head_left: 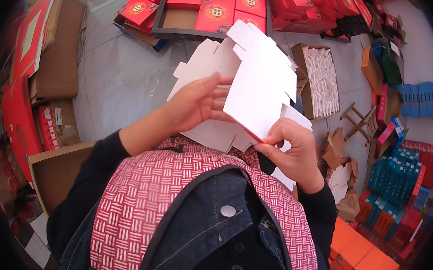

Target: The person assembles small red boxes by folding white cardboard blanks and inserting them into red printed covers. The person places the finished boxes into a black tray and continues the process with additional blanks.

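Note:
A flat cardboard box blank (263, 80), white on the side toward me with a red edge, tilts up in front of my lap. My right hand (291, 147) pinches its lower right corner between thumb and fingers. Behind its left edge is my left hand (201, 101), palm turned toward the blank, fingers stretched out and spread; the fingertips are partly hidden. More white box blanks (209, 62) with cut tabs lie beneath, over my lap and the red patterned apron (147, 195).
Ahead stands a dark-edged tray (193, 34) of red decorated boxes. A carton (308, 86) of small white packets is at the right. An open brown carton (58, 174) sits by my left arm. Orange boxes (363, 255) are stacked lower right, near teal boxes (394, 177).

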Motion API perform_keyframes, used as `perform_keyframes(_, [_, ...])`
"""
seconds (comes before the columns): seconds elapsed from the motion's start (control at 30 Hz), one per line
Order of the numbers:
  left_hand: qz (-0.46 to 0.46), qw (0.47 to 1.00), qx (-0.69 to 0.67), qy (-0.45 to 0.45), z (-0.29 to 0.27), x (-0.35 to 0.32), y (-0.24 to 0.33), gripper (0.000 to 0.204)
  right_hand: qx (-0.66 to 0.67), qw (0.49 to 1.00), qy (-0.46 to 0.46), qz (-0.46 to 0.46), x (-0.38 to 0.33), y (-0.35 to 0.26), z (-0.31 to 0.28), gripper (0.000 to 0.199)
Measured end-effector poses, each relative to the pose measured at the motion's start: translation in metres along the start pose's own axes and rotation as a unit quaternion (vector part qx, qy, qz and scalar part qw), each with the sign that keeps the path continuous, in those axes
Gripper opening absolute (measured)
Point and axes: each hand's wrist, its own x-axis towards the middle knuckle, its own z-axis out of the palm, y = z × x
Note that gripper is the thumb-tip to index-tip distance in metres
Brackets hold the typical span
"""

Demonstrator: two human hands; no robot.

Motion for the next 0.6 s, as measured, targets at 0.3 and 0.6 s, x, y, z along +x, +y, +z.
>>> perform_keyframes(0.3, [-0.017, 0.999, 0.003, 0.034, -0.006, 0.011, -0.022, 0.04, 0.125, 0.976, -0.107, 0.14, -0.001, 0.03, 0.023, 0.022])
perform_keyframes(0.6, [-0.02, 0.999, -0.012, 0.042, -0.015, 0.01, -0.026, 0.039, 0.143, 0.965, -0.127, 0.179, 0.012, 0.032, 0.025, 0.022])
